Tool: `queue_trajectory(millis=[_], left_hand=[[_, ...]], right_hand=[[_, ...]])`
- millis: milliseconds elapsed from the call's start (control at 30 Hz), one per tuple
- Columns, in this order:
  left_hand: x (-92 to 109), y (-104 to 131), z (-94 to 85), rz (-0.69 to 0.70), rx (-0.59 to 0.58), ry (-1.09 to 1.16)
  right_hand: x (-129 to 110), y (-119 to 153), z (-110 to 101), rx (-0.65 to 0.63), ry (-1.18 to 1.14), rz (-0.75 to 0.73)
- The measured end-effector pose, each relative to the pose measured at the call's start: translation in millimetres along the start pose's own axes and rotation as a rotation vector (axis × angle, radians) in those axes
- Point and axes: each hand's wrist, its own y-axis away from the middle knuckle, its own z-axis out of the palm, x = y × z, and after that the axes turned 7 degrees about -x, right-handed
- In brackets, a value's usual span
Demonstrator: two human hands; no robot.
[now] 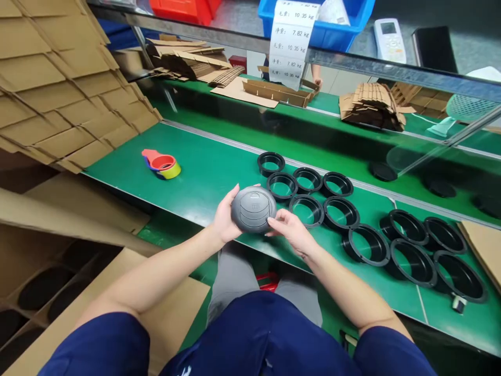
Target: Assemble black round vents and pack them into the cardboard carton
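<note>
matt grey plastic cap (253, 209) (glossy black rings (340, 213)).

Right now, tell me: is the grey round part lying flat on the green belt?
No: the grey round part is held up between the left hand and right hand.

Green workbench (203, 172), stacked cardboard dividers (58, 89) at left, blue bin (336, 31) on glass shelf (391, 68) above

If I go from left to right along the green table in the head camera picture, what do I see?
Stacked brown cardboard dividers → red, blue and yellow tape dispenser → round grey plastic cap held in both hands → black plastic rings.
</note>
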Motion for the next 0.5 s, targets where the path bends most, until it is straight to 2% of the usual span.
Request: queue_trajectory(millis=[100,167,200,333,500], left_hand=[[-5,12,-6.3,-0.048,0.042,0.036],[-9,16,-7.8,-0.083,0.058,0.064],[-11,17,-7.7,-0.095,0.059,0.074],[-19,20,-3.5,-0.125,0.083,0.076],[-28,14,1.4,-0.218,0.09,0.041]], right_hand=[[3,0,0,0.171,0.48,-0.356],[4,-2,-2,0.145,0.714,-0.554],[6,-3,-3,0.105,0.789,-0.604],[17,-7,-6,0.064,0.934,-0.624],[23,-10,-13,0.036,0.885,-0.571]])
